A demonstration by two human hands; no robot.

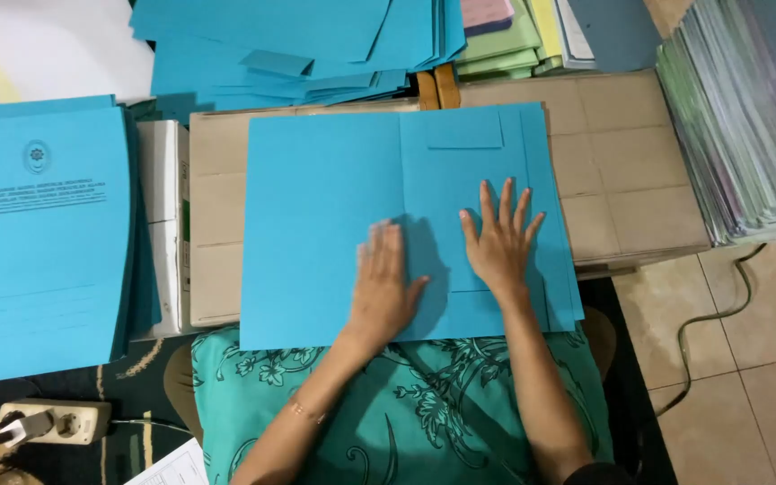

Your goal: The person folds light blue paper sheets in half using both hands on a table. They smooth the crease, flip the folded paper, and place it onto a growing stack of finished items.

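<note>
Blue card fills the middle of the frame: a large flat blue paper folder lies open on a brown cardboard box, lower edge overhanging a green floral cushion. Left hand presses palm-down, fingers together and flat, just left of the centre fold, holding nothing. Right hand lies spread wide on the right-hand flap, fingers fanned toward the top, also gripping nothing. Both sit directly on the folder, near its lower middle. Far left, a stack of printed blue folders; upper centre, a loose pile of blue sheets.
</note>
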